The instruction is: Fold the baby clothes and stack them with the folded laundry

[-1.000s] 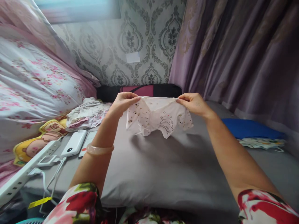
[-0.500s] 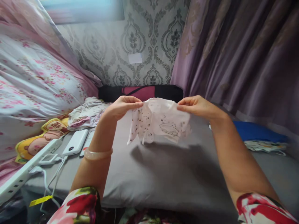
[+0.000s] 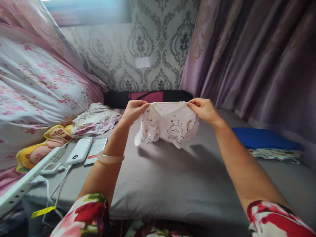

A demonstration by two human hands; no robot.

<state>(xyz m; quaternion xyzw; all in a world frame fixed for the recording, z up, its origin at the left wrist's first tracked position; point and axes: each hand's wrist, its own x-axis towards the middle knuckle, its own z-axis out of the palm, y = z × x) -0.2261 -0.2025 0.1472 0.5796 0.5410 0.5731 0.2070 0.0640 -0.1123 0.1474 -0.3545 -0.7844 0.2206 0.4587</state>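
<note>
Stretched between my two hands is a small white baby shirt [image 3: 164, 120], with a cartoon animal drawn on its front and little printed specks on one side. My left hand [image 3: 135, 110] pinches one shoulder of it. At the opposite shoulder my right hand [image 3: 203, 108] grips the cloth between thumb and fingers. The neckline runs taut across the top, and the lower part hangs in loose folds. Beneath it is the grey sheet [image 3: 158, 184] of the bed, with the shirt's shadow on it.
Rumpled clothes [image 3: 95, 118] lie at the left, near a yellow cartoon cushion [image 3: 37, 154]. A power bank [image 3: 79, 151], a phone [image 3: 96, 151] and a power strip [image 3: 32, 177] with cables are closer. Blue folded cloth [image 3: 266, 139] sits at the right. A black and pink roll [image 3: 148, 96] lines the wall.
My hands have drawn slightly inward and pulled the neckline straighter. The shirt's lower part has swung, and its printed animal now faces me more plainly.
</note>
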